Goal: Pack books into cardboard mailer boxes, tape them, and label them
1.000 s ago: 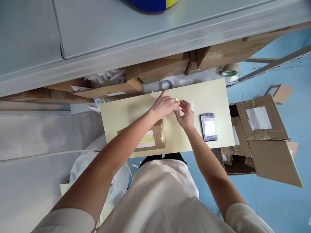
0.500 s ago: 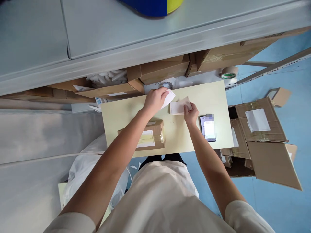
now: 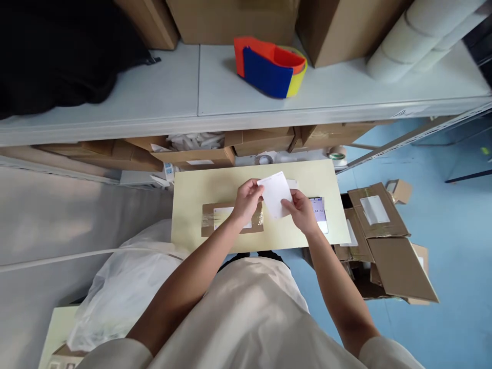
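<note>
A white sheet of paper (image 3: 274,195) with faint print along its edge is held up above the table (image 3: 192,187). My left hand (image 3: 248,201) pinches its left edge between thumb and fingers. On the lower right edge, my right hand (image 3: 303,211) grips it, thumb on top. Behind the sheet, part of another white paper (image 3: 292,183) lies on the table. Left of my hands sits a taped cardboard box (image 3: 208,221) with a white and yellow label, partly covered by my left wrist. A lit phone (image 3: 322,225) lies beside my right hand.
A grey shelf (image 3: 161,107) crosses above the table's far side, carrying a red, blue and yellow band (image 3: 267,72) and white rolls (image 3: 403,51). Under it are open cartons (image 3: 207,156) and tape rolls (image 3: 337,154). Cardboard boxes (image 3: 384,210) stand right; a plastic bag (image 3: 123,282) lies left.
My right hand has let the other paper lie on the table and now grips the sheet that my left hand held. Both hands have drawn nearer my body. The view has tilted up.
</note>
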### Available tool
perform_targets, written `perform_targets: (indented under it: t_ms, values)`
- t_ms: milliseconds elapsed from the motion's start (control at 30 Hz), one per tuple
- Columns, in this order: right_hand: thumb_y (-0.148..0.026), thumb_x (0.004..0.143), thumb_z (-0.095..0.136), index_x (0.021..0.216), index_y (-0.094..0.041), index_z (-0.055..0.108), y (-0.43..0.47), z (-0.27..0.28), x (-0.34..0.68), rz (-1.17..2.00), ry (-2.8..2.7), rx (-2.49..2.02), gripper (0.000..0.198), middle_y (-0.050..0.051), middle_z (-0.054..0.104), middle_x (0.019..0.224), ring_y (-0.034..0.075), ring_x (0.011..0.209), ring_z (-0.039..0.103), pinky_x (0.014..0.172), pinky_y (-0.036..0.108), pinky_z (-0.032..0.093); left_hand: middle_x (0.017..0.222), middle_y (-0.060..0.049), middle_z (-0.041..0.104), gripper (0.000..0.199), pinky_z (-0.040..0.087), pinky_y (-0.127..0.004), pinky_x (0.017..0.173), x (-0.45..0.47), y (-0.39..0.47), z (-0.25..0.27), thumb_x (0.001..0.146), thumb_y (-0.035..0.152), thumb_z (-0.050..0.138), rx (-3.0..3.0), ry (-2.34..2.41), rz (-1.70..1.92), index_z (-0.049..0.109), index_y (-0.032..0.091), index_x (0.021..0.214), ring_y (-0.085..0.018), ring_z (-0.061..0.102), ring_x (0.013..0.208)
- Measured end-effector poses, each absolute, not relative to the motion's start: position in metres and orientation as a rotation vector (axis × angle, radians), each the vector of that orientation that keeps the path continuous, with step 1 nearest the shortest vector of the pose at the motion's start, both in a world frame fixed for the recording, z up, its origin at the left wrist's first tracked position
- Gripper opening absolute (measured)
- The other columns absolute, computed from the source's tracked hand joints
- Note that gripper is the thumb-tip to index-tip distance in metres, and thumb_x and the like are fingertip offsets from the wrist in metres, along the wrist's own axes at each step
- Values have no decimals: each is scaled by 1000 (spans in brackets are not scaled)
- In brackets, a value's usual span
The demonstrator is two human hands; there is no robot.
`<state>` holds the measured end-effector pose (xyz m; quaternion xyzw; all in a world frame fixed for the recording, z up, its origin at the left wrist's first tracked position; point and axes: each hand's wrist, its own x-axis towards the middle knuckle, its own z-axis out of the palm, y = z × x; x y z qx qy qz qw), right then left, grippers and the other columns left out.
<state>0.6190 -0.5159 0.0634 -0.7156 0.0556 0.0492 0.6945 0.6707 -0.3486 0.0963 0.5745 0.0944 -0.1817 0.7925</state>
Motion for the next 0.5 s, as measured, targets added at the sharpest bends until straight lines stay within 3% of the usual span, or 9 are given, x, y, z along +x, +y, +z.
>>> perform_targets:
  t_ms: [133, 233, 333, 500]
  values:
    - [-37, 85, 54, 118, -21, 58, -519, 93, 605, 37, 34, -2019, 37, 8, 68, 104, 24, 91, 63, 78, 39, 51, 69, 0, 63, 19, 49, -23, 65, 643, -322, 108, 68, 31, 70, 1375, 178, -419, 62, 15, 75, -9, 59, 63]
    - [-33, 84, 57, 122, -21, 56, -503, 123, 590, -354, 32, -2381, 41, 14, 63, 115, 30, 103, 59, 88, 49, 45, 67, 0, 64, 20, 47, -23, 64, 622, -315, 118, 67, 31, 71, 1337, 193, -399, 63, 15, 75, -10, 58, 60]
    - [-30, 84, 59, 121, -25, 57, -475, 148, 571, -613, -218, -2439, 37, 12, 63, 118, 27, 109, 57, 94, 47, 42, 71, -1, 66, 22, 47, -23, 68, 600, -316, 131, 65, 30, 73, 1226, 180, -364, 63, 15, 78, -10, 60, 65]
    - [-21, 89, 52, 110, -28, 62, -444, 165, 547, -655, -446, -2408, 24, 6, 68, 114, 21, 106, 62, 98, 44, 39, 78, 0, 67, 26, 49, -26, 70, 569, -313, 154, 65, 33, 75, 979, 117, -396, 64, 17, 82, -11, 62, 70]
